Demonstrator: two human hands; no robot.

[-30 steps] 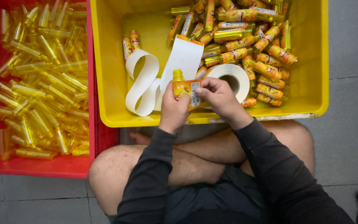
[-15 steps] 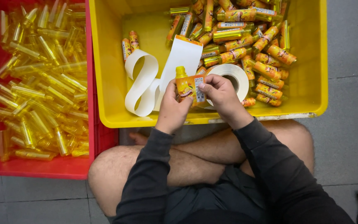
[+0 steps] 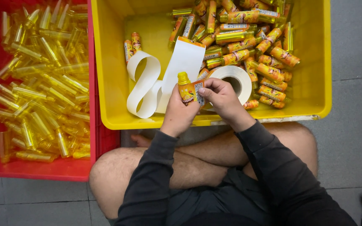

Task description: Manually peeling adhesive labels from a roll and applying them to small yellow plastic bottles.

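Here the left hand (image 3: pixel 177 111) is closed around a small yellow bottle (image 3: pixel 186 88), held upright over the near rim of the yellow bin (image 3: pixel 109 62), while the right hand (image 3: pixel 221 97) pinches an orange label (image 3: pixel 194 93) against its side. A slipping thumb could probably set the label crooked or creased. Beside them lie the label roll (image 3: pixel 236 79) and its curled backing strip (image 3: pixel 144 86).

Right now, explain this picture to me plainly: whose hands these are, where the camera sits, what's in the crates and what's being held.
The picture comes from a camera worn on a person's head, looking down. The person sits cross-legged on a tiled floor, in dark sleeves. The left hand grips a small yellow bottle upright, and the right hand presses an orange label against its side. Behind the hands stands a yellow crate holding a heap of labelled bottles, a label roll and a curling strip of white backing paper. To the left, a red crate is filled with clear yellow tubes without labels.
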